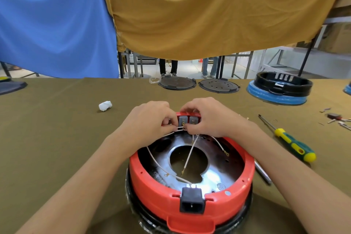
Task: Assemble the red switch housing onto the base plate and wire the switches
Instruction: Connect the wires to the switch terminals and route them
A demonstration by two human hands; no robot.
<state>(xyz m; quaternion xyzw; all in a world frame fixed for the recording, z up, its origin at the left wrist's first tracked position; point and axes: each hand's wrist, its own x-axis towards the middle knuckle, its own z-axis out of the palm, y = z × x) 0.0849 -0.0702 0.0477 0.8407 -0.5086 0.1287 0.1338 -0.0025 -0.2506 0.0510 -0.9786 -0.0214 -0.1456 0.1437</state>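
Observation:
A round red housing [152, 186] sits in front of me on the table, with a shiny metal base plate [220, 169] inside it and a black power socket [191, 202] at its near edge. Two grey switches [188, 119] sit in the far rim. My left hand [150, 119] pinches a white wire [174, 130] just left of the switches. My right hand [207, 118] grips the far rim and pinches a wire end at the switch terminals. Other white wires [190, 153] with brass terminals lie loose across the plate.
A green and yellow screwdriver [290, 140] lies to the right, with small metal parts [336, 118] beyond it. Behind are two dark round plates [177, 82], a black ring on a blue base [281, 85], and a white crumpled wad [105, 105] at left. Cloths hang at the back.

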